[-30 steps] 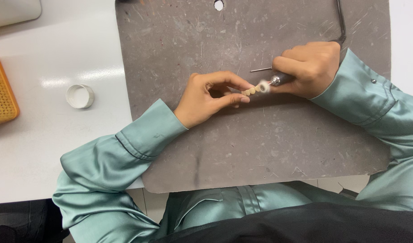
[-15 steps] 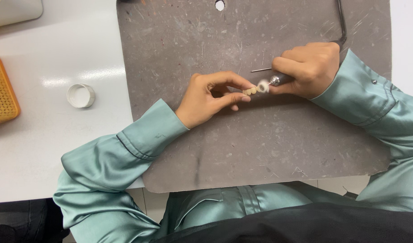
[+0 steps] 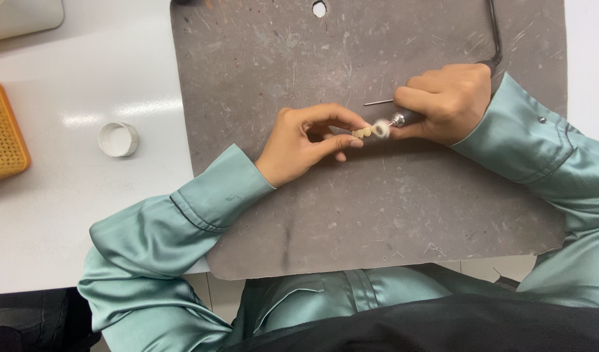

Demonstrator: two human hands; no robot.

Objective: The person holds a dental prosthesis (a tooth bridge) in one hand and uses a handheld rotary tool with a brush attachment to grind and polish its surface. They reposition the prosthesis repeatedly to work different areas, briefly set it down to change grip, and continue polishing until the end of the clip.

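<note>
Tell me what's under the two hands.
The grey mat lies under the left hand and right hand, scratched and on the white table. A thin pin lies beside the right hand. The mat directly beneath both hands is covered.

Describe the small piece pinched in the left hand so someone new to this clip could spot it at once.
Start at the scuffed grey work mat covering the white table. Near its middle, the left hand pinches a tiny cream-coloured row of tooth-shaped lumps between thumb and fingertips. It touches the white round tip of the rotary handpiece in the right hand.
</note>
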